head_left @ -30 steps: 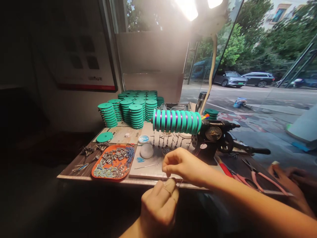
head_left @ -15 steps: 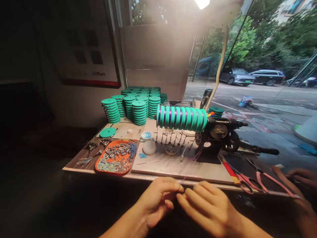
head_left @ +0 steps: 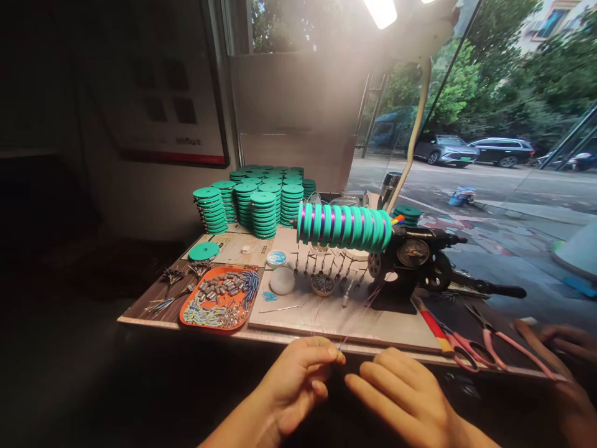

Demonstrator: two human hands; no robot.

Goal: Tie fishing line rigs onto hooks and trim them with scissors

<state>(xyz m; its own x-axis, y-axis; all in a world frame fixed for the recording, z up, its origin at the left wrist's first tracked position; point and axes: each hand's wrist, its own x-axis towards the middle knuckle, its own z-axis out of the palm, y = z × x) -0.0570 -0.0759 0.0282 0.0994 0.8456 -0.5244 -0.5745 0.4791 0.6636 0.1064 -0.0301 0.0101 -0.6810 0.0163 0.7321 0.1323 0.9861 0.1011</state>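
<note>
- My left hand sits low at the near edge of the table, thumb and forefinger pressed together in a pinch on a very thin line; the other fingers curl loosely under.
- My right hand lies just beside it, a small gap between the two; its fingers are held together and point left toward the pinch. I cannot tell whether they touch the line.
- The line is faint. It runs from my left fingertips up and away over the pale work board toward the row of green spools set side by side on the winder.
- That spool row carries purple winding between the discs and sits on the black hand-crank machine, which stands on the right half of the board.
- Small metal weights hang in a line beneath the spool row.
- Left of the board an orange tray holds grey and blue tube pieces.
- Behind it stand stacks of green discs; one lone green disc lies flat nearer the tray.
- A white round lump and a small dish of beads rest on the board.
- Pink-handled scissors lie at the right, near another person's hand, well apart from mine.
</note>
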